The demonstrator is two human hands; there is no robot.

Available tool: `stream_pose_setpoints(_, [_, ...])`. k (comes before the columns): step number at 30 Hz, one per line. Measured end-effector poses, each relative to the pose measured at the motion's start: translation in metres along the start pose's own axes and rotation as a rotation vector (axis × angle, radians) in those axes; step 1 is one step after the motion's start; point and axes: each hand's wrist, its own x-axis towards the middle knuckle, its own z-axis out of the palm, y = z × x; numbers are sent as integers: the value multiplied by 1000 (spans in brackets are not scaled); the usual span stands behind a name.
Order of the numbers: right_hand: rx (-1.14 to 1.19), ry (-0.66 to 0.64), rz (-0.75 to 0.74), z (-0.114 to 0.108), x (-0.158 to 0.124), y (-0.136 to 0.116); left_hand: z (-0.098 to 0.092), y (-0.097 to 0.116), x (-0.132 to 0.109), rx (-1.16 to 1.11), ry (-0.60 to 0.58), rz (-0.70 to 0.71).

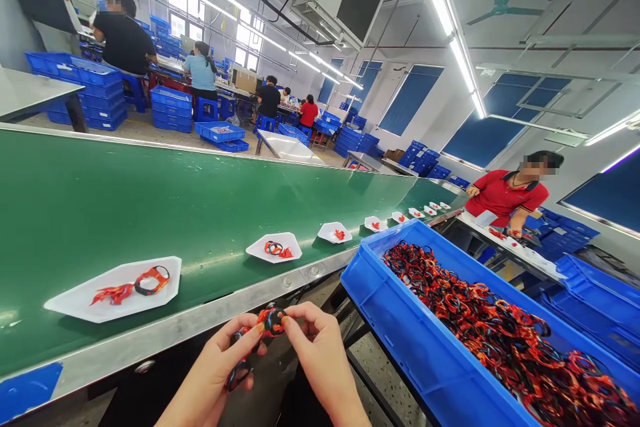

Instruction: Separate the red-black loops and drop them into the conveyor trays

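while between hands [215,360], braided cord loop [270,321]

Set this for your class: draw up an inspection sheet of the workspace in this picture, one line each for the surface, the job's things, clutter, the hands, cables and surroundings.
surface: green conveyor belt with a metal edge rail.
job's things: woven red, black and blue loop in hand; similar loops heaped in a blue plastic crate; white tray on the belt holding a loop and red tassel.
clutter: stacked blue crates beyond the belt.
hands: left hand and right hand both pinch the loop with their fingers.
cables: nothing seen near the hands.
surroundings: co-worker in a red shirt at a bench across the crate.
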Motion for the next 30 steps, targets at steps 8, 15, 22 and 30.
stream_pose_setpoints(8, [805,-209,444,3,1,19,-2,11,-7,4,-4,-7])
stream_pose_setpoints(15, [1339,-354,825,10,0,30,-7,19,-15,-95,-54,-140])
stream_pose_setpoints(22, [1077,-337,731,21,2,24,-10,22,-16,-141,-29,-137])
stream_pose_setpoints(30, [17,154,17,-23,103,10,-12,37,-7,-500,135,-189])
